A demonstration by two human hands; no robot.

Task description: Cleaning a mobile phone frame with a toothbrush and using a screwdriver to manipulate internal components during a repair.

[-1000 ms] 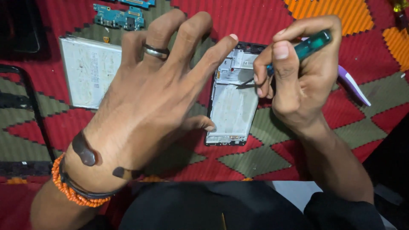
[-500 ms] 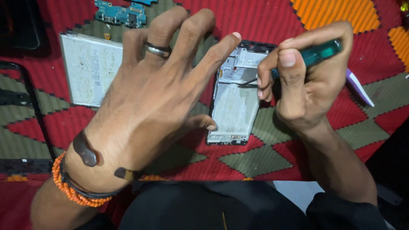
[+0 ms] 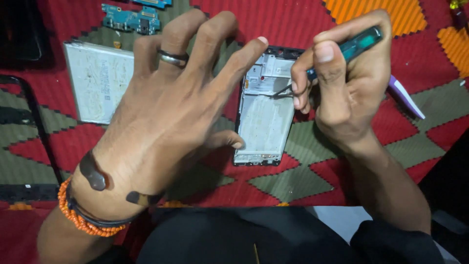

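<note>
So the biggest thing here is the patterned rug [image 3: 303,19], red with olive diamonds and orange blocks, and everything sits on it. Taking the opened phone frame [image 3: 264,122] as the landmark: it lies flat about mid-rug, long side running away from the person, back cover off, with the pale metal midplate and some small parts showing at its far end.

The left hand [image 3: 166,122] is right over the frame's left edge, fingers spread wide. The thumb tip touches the frame's left side down near the bottom, and one fingertip sits at the top left corner, so it's basically pinning the frame down. There's a dark ring [image 3: 172,58] on one finger and an orange bead bracelet [image 3: 78,217] on the wrist.

The right hand [image 3: 342,93] hovers at the frame's upper right, closed in a pinch around a teal-handled screwdriver [image 3: 354,45]. The thin metal tip points down-left into the frame's top section.

Left of the frame, past the left hand, lies a flat white phone battery [image 3: 95,83]. Further up-left of the frame there's a small teal circuit board [image 3: 129,18]. Right of the frame, just past the right hand, a white and purple pry tool [image 3: 405,98] pokes out.
</note>
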